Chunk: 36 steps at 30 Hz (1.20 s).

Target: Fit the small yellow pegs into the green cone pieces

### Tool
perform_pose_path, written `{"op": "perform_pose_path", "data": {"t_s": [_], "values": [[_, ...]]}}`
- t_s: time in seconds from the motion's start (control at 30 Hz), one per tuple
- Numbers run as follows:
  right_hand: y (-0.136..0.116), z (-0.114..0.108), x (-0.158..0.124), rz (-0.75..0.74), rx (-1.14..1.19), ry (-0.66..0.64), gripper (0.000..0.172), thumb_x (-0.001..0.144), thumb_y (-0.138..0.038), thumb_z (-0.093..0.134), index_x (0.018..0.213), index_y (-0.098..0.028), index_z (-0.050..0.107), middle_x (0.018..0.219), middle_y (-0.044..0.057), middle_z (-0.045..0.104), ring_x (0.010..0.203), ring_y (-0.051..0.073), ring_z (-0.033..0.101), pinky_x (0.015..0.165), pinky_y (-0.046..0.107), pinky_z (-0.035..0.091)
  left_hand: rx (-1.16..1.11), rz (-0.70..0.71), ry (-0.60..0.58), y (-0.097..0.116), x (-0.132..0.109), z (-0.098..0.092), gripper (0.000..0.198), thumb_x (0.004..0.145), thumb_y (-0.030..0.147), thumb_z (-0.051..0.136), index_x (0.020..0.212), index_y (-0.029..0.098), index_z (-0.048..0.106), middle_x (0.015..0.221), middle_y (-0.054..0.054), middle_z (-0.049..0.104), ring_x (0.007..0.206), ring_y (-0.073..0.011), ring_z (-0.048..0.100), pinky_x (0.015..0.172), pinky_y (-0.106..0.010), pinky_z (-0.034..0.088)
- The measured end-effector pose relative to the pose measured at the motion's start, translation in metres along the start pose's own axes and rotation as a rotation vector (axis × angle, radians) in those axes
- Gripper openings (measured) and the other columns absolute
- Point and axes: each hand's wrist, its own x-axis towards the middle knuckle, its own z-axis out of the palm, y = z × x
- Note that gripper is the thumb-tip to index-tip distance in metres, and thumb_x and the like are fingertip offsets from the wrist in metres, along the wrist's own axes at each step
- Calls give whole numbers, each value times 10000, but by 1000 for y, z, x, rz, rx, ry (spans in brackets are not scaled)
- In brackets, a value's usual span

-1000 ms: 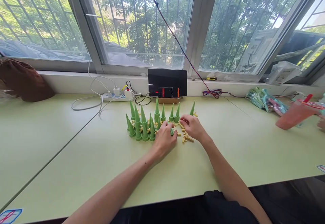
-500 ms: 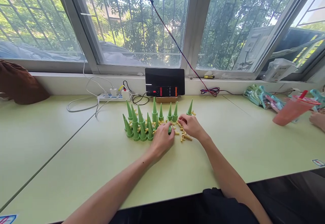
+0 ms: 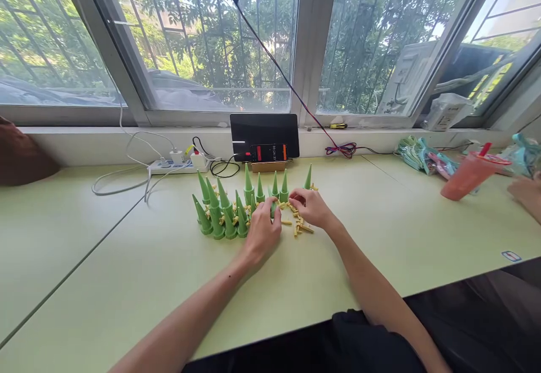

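Note:
Several green cones (image 3: 217, 223) stand upright in a close group on the pale green table, with small yellow pieces between them. My left hand (image 3: 262, 226) is closed around a green cone-like piece (image 3: 273, 209) at the group's right side, mostly hidden by the fingers. To the right, my right hand (image 3: 310, 207) has its fingertips pinched together beside the loose yellow pieces (image 3: 299, 227); what they hold, if anything, is too small to make out. A lone green cone (image 3: 308, 177) stands just behind that hand.
A phone (image 3: 269, 152) leans against a dark tablet (image 3: 265, 136) by the window. Left of it lies a power strip (image 3: 173, 166) with cables. On the right are a red cup (image 3: 471, 176), plastic-wrapped items (image 3: 416, 156) and another person's hand (image 3: 526, 192).
The whole view has shifted slightly, so the table's contents appear further left. Both hands stay close to the same cones and yellow pieces, the left still on its green piece.

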Motion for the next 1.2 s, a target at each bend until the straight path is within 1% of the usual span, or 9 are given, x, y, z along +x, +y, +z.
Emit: {"op": "perform_pose_path", "data": {"t_s": [0.2,0.4,0.57,0.77,0.93,1.2], "values": [[-2,0,0,4,8,-3,120,876,-227,539,813,-175,628,705,19,657,641,134,578,616,245,442,8,23,1,-1,0,1,316,958,299,460,1231,189,575,1073,-103,674,846,-198,632,811,-341,483],[-3,0,-1,2,50,-17,100,861,-242,564,847,-177,639,765,30,671,684,141,596,653,258,469,-5,39,-8,0,-1,0,307,955,289,462,1230,202,570,1085,-93,667,839,-190,629,810,-334,484],[-6,-1,-1,6,74,-43,82,836,-245,591,837,-177,636,757,25,658,670,137,580,621,254,461,-21,56,-12,2,-1,0,315,956,273,460,1241,198,571,1104,-94,651,837,-182,624,812,-333,486],[-9,-2,-4,0,85,-60,86,827,-261,602,826,-180,631,737,14,642,673,136,570,636,258,460,-27,49,-15,7,-2,-2,296,953,255,470,1220,204,588,1033,-77,638,866,-183,617,791,-325,498],[-8,-1,-5,12,104,-68,115,812,-293,613,821,-179,626,734,20,636,638,138,558,603,264,461,-43,38,-16,12,-5,-4,294,955,243,465,1219,200,586,1012,-74,628,877,-184,611,786,-334,513],[-7,1,-5,11,113,-53,129,818,-312,620,811,-184,636,722,13,629,607,132,537,574,258,443,-28,33,-7,12,-5,-3,292,954,252,463,1216,202,582,974,-69,623,843,-184,611,767,-344,522]]}}
